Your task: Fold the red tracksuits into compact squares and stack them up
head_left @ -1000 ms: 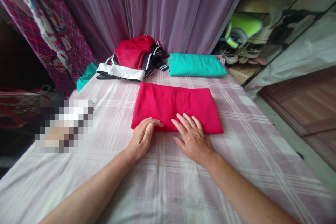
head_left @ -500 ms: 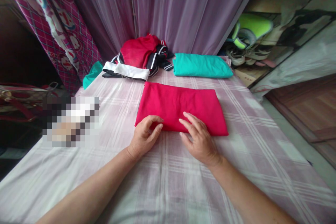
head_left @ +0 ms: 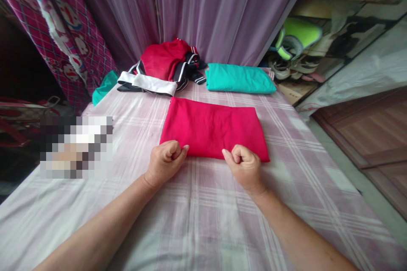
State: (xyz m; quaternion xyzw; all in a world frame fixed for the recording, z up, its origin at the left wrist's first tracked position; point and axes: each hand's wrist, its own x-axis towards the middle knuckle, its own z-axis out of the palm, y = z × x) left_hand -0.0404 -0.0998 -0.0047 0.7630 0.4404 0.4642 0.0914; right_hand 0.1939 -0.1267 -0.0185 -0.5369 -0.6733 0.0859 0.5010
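A red cloth item (head_left: 216, 127), folded into a flat rectangle, lies in front of me on the plaid sheet (head_left: 197, 220). At its near left corner is my left hand (head_left: 167, 159), curled into a fist with nothing visible in it. My right hand (head_left: 244, 165) is also a fist, at the near edge toward the right, and it appears to hold nothing. Both fists overlap the cloth's near edge in view; whether they press on it I cannot tell. Behind it lies a folded teal cloth (head_left: 240, 78).
A heap of red and black clothing (head_left: 163, 61) with a white band (head_left: 148, 84) lies at the back left. Another teal cloth (head_left: 104, 87) hangs over the left edge. Purple curtains (head_left: 190, 12) close off the back. Shoes (head_left: 280, 67) sit on a shelf at right.
Both hands have gone from loosely spread fingers to closed fists and drawn slightly back toward me. The red cloth stays folded; the whole view has shifted a little.
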